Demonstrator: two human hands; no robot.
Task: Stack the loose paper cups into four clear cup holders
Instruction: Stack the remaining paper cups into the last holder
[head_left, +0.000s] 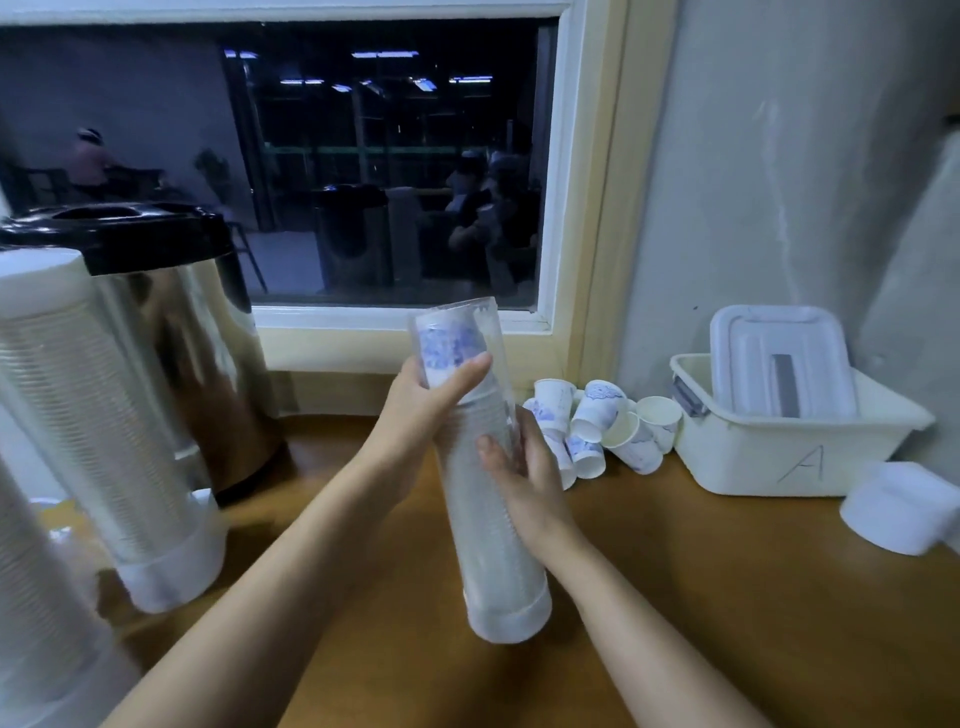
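A clear cup holder (493, 540) with a white base leans over the wooden counter, filled with stacked paper cups; the top cup (447, 348) carries a blue pattern. My left hand (431, 400) wraps around the holder near its top. My right hand (524, 467) grips the holder's middle from the right side. Several loose paper cups (602, 426) lie in a pile against the wall, just right of the holder. Two more filled holders stand at the left: one (98, 415) beside the urn, another (36, 597) at the frame's left edge.
A steel urn with a black lid (171, 312) stands at the back left. A white bin marked "A" (789, 447) holds a lidded box at the right. A white cap-like piece (898, 514) lies on the counter (727, 597) near the right edge.
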